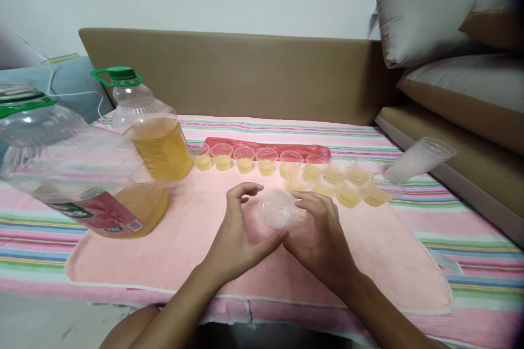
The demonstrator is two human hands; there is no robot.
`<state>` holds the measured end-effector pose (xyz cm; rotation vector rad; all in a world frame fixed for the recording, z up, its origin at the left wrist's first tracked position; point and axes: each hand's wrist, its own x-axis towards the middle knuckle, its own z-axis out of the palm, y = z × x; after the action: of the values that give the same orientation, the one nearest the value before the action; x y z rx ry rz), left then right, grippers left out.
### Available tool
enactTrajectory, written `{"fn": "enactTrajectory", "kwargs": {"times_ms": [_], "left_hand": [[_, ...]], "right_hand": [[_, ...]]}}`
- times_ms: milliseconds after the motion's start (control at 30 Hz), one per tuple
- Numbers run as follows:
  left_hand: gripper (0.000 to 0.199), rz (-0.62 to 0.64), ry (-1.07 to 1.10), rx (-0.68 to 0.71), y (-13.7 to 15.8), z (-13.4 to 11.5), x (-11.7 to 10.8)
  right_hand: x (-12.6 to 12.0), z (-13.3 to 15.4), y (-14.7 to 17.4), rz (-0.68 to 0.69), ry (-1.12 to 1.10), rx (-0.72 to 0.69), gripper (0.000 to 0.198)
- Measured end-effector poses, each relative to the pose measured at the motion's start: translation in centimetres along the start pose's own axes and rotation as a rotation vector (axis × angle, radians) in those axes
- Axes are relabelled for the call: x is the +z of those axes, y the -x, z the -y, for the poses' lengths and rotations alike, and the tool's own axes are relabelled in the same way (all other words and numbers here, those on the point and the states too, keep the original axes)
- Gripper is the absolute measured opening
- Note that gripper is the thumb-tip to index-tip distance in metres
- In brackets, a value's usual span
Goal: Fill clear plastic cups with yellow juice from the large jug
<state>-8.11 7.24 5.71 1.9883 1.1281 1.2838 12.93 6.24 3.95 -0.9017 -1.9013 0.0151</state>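
My right hand (327, 242) is closed around clear plastic cups (280, 210), which look nested in a short stack, tipped with a round end facing left. My left hand (237, 237) is just left of them, its fingers curved and apart. Its thumb reaches under the stack close to my right thumb; whether it touches the plastic I cannot tell. Beyond my hands stand several small clear cups with yellow liquid (267, 166), in a row that doubles towards the right. My right fingers hide part of the nearer ones.
Two big green-topped jugs of yellow liquid, a near jug (98, 210) and a far jug (158, 144), stand at left. A taller stack of cups (421, 161) leans at right. Red plastic packaging (303, 151) lies behind the row. A pink mat (164, 267) covers the striped cloth. Cushions (429, 22) are piled at right.
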Motion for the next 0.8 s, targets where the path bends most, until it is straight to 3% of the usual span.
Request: {"fn": "enactTrajectory", "kwargs": {"times_ms": [800], "left_hand": [[0.076,0.020,0.017,-0.044,0.06,0.35,0.06]], "right_hand": [[0.12,0.25,-0.05,0.019,0.026,-0.037,0.030]]}}
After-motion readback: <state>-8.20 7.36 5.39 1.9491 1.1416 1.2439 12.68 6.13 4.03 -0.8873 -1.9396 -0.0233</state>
